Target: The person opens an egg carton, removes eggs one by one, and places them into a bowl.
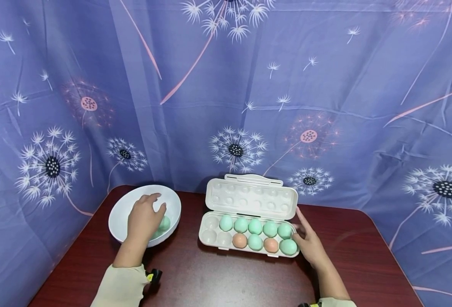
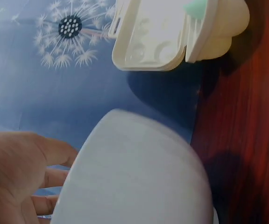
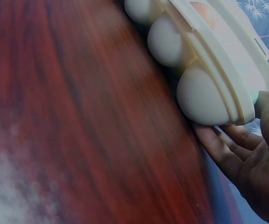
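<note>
Nine eggs (image 1: 254, 226) sat in carton (image 1: 209, 236), R hand (image 1: 310, 245) pinching its end. L hand (image 1: 144, 216), fingers loosely spread & empty afaict, was at bowl (image 1: 118, 219) left of carton; sharp R tug could've spilled eggs.

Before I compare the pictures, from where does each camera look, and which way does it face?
Head: on the head, facing forward and down at the bowl, open egg carton and table; both sleeves, left hand and right hand show.
Left wrist: on that wrist, facing past the bowl's outside to the carton and curtain; part of the left hand, lower left.
Right wrist: on that wrist, facing the carton's end and table; the right hand, lower right.
Head and left wrist both show bowl and carton.
</note>
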A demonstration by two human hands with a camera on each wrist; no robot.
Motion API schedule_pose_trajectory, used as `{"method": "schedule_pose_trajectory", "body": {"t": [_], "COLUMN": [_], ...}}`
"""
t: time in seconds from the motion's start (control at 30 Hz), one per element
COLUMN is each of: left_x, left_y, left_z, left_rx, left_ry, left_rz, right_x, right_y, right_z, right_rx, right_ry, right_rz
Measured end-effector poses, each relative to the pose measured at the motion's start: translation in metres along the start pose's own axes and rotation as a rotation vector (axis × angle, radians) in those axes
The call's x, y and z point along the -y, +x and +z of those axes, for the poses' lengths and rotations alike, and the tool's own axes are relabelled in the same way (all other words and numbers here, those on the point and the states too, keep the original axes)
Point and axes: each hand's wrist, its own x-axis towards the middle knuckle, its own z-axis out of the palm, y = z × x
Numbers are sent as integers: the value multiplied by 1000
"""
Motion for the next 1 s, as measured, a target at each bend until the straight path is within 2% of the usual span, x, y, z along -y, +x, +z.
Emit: {"method": "schedule_pose_trajectory", "body": {"t": [0.3,0.5,0.77,1.0], "left_x": [-20,-33,-50,-70], "left_y": [-5,-8,-16,-22], "left_z": [10,19,35,50], "left_rx": [11,47,6,35], "left_ry": [-16,-32,-1,12], "left_rz": [52,96,241,322], "right_x": [0,0,-1,-1], "right_y": [1,1,2,1], "right_z": [0,0,-1,0], "right_rx": [0,-3,1,-3], "right_ry": [-2,4,18,26], "right_rz": [6,16,17,15]}}
